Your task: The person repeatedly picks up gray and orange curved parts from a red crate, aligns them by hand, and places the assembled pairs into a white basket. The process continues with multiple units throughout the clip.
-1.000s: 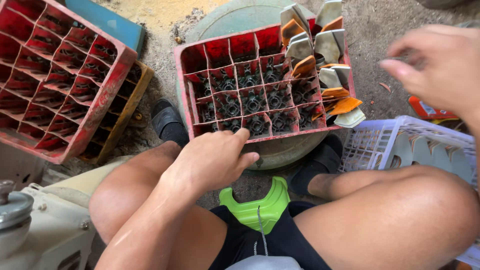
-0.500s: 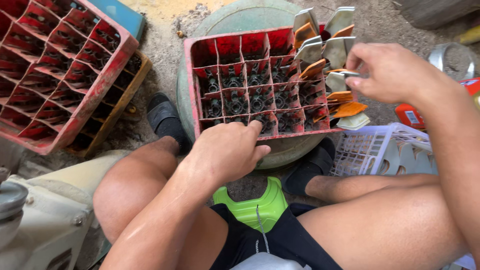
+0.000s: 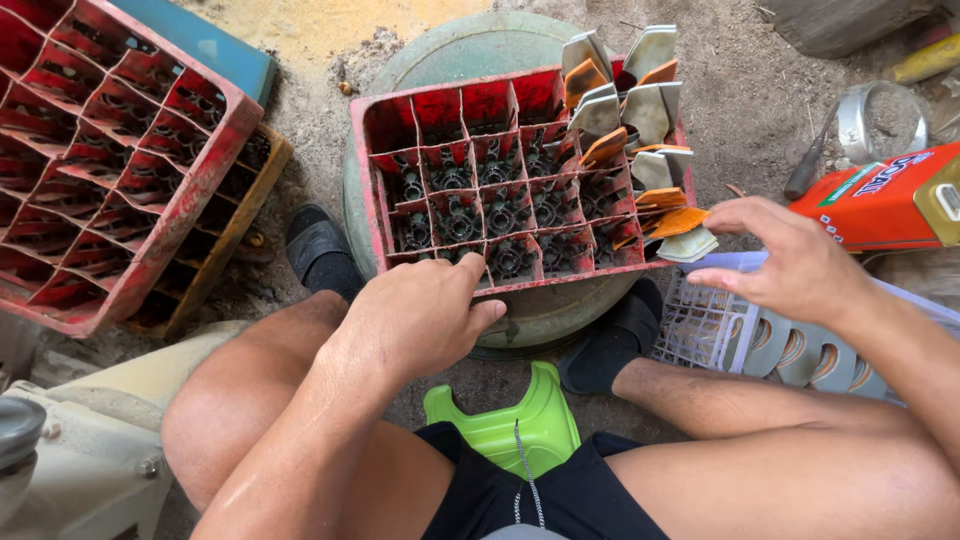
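— Sandy, littered ground (image 3: 760, 110) runs all round me; what sits at the middle of the frame?

— A red divided crate (image 3: 520, 180) on a round green drum (image 3: 450, 55). Its upper right cells hold upright grey and orange pouches (image 3: 625, 95), the rest show dark bottoms.

— And my hands?

— My left hand (image 3: 420, 315) rests on the crate's near rim at lower centre, fingers curled loosely, clamped on nothing. My right hand (image 3: 790, 265), at the right of the frame, hovers just beside the crate's right corner, fingers spread apart, its thumb close to the lowest orange pouch (image 3: 680, 222); I cannot tell if it touches.

— Anything else around?

— A second red crate (image 3: 110, 160) at upper left, a white basket (image 3: 730, 325) under my right wrist, a green stool (image 3: 510, 420) between my legs.
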